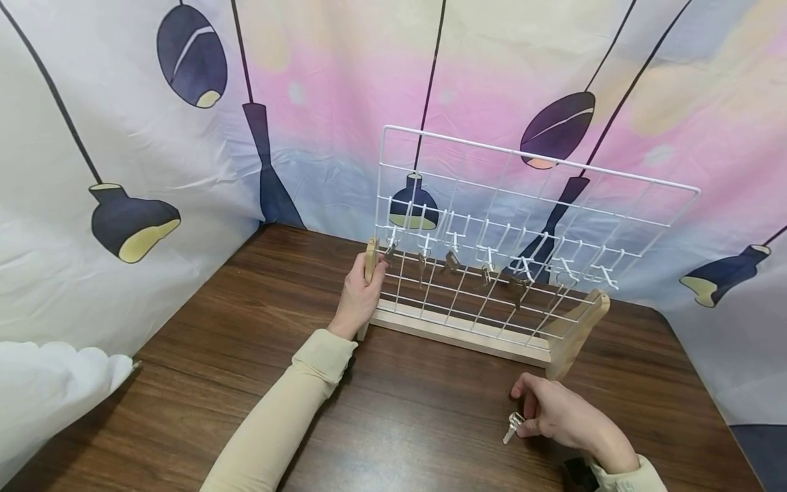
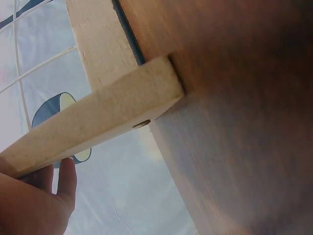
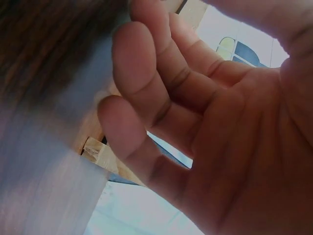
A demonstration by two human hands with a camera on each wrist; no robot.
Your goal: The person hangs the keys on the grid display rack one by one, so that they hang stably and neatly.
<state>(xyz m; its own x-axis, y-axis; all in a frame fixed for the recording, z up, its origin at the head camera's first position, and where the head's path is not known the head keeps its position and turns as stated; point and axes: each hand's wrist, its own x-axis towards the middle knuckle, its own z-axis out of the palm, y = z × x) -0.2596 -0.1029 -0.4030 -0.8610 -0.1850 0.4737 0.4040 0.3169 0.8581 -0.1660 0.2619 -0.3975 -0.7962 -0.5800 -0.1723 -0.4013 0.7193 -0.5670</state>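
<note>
My left hand (image 1: 359, 290) grips the left wooden side post (image 1: 371, 260) of a white wire grid rack (image 1: 458, 321). In the left wrist view, fingers lie against that same wooden post (image 2: 98, 120). Several keys (image 1: 451, 261) on rings hang from white hooks along the grid; the rightmost hook (image 1: 605, 275) shows none. Low over the table, my right hand (image 1: 562, 417) has its thumb against a silver key (image 1: 512, 428) with a ring, fingertips apart. In the right wrist view, the loosely bent right-hand fingers (image 3: 134, 58) show, but the key is out of sight.
The rack stands on a dark wooden table (image 1: 393, 410), with a wooden base bar (image 1: 461, 331) and right side post (image 1: 578, 335). A printed cloth (image 1: 344, 89) hangs behind it. White scalloped fabric (image 1: 55, 389) covers the table's left edge.
</note>
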